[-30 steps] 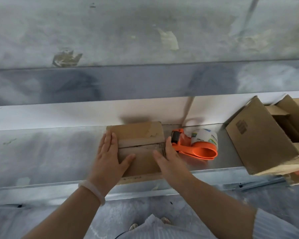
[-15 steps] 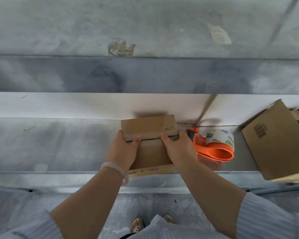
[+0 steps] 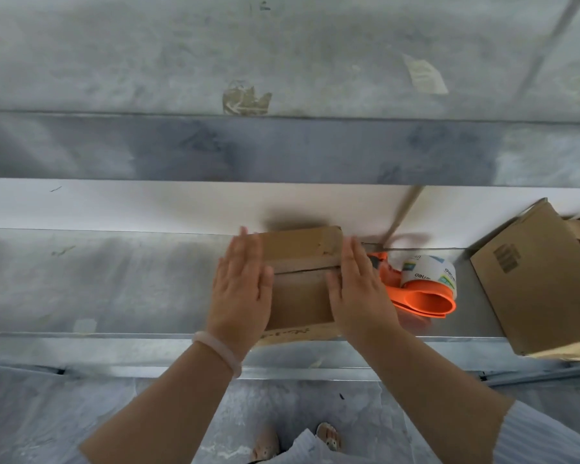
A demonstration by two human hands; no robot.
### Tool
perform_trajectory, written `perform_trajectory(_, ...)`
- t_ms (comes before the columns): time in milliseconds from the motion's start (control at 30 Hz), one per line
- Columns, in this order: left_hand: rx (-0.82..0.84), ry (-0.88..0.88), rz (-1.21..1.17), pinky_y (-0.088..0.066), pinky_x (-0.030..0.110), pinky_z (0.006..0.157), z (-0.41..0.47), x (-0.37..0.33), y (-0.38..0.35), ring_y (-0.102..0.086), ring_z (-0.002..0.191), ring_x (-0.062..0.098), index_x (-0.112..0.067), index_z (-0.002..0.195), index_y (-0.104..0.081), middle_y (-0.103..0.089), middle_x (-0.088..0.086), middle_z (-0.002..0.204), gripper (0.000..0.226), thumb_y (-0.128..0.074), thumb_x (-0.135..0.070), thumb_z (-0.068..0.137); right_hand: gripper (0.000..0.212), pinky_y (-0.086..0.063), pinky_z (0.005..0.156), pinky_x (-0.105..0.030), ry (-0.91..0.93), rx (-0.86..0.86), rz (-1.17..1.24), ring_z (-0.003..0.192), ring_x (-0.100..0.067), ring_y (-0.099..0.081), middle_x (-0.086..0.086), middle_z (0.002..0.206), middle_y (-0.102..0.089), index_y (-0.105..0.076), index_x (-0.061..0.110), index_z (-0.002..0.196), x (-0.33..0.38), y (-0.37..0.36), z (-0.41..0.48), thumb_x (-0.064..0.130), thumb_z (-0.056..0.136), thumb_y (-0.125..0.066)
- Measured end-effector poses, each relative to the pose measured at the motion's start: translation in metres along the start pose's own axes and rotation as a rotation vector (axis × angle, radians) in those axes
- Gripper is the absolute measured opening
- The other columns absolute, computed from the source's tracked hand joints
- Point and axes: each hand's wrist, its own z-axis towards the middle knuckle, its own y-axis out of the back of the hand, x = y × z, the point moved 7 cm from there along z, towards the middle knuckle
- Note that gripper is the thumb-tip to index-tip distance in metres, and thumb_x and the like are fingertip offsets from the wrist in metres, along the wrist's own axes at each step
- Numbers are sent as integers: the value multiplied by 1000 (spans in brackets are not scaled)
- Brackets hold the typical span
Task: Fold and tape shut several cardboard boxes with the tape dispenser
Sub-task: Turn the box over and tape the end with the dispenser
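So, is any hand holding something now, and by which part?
Nothing is gripped: left hand and right hand lie flat, fingers straight, on opposite sides of the small box.

1. small cardboard box (image 3: 300,286): brown, flat on the metal tabletop (image 3: 131,283), two top flaps folded down, meeting at a seam across the middle.
2. tape dispenser (image 3: 422,298): orange, just right of that box (white printed roll loaded).
3. larger cardboard box (image 3: 533,279): brown, tilted, at the tabletop's right end, printed mark on its face.
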Motion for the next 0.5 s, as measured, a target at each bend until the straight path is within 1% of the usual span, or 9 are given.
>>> perform_trajectory(33,31,-156,125,-8,33,121,-4,-7,-4,-12,148,10,-23,152,-25,-17,-7,160,53,-19,-42,103,58,19,111,-17,139,-69,-79,149,-10,-3,7,161,-3,-12,19,156,8,1,-6,38,104,-29)
perform_trajectory(67,90,-270,226,-13,35,120,-9,-11,-11,-22,146,12,-21,148,-36,-29,-5,156,54,-17,-44,103,57,8,117,-23,263,-71,-148,149,-11,-12,4,160,-15,-24,17,154,16,-2,-12,40,102,-30)
perform_trajectory(100,156,-336,300,-19,37,117,-14,-11,-18,-31,143,14,-18,145,-43,-39,-2,152,58,-14,-46,103,58,-6,121,-32,326,-17,-200,146,-14,-25,0,157,-29,-37,14,149,20,-11,-16,43,99,-30)
perform_trajectory(133,206,-370,352,-23,40,115,-18,-8,-25,-37,140,16,-17,143,-47,-44,0,149,60,-13,-47,103,61,-17,119,-39,350,49,-247,143,-18,-35,-4,152,-40,-45,13,145,19,-21,-18,46,97,-30)
perform_trajectory(167,240,-380,385,-26,41,113,-20,-6,-29,-39,139,17,-15,142,-48,-45,1,149,61,-13,-48,103,63,-22,117,-42,352,86,-285,140,-19,-40,-5,150,-45,-48,12,143,18,-27,-18,49,96,-30)
perform_trajectory(200,258,-382,413,-27,42,112,-21,-4,-31,-40,139,18,-14,143,-47,-44,3,149,62,-14,-48,103,64,-23,116,-42,345,119,-311,140,-19,-40,-6,149,-45,-47,11,143,16,-31,-17,50,96,-30)
perform_trajectory(267,251,-369,455,-28,42,111,-21,-2,-32,-39,139,19,-11,144,-45,-41,6,151,63,-16,-48,103,66,-20,117,-40,353,84,-338,142,-18,-37,-6,152,-42,-44,11,145,15,-29,-18,53,95,-30)
perform_trajectory(367,241,-297,491,-26,41,112,-22,-3,-31,-38,140,24,-5,143,-44,-40,13,151,65,-20,-48,101,72,-25,119,-40,268,56,-297,142,-20,-37,-10,152,-41,-44,7,145,13,-27,-21,55,94,-31)
perform_trajectory(500,272,-242,507,-23,40,112,-21,-3,-31,-41,138,26,-4,142,-46,-41,15,150,71,-9,-50,102,76,-22,120,-37,201,44,-275,140,-23,-41,-13,150,-43,-47,4,143,13,-26,-21,58,91,-31)
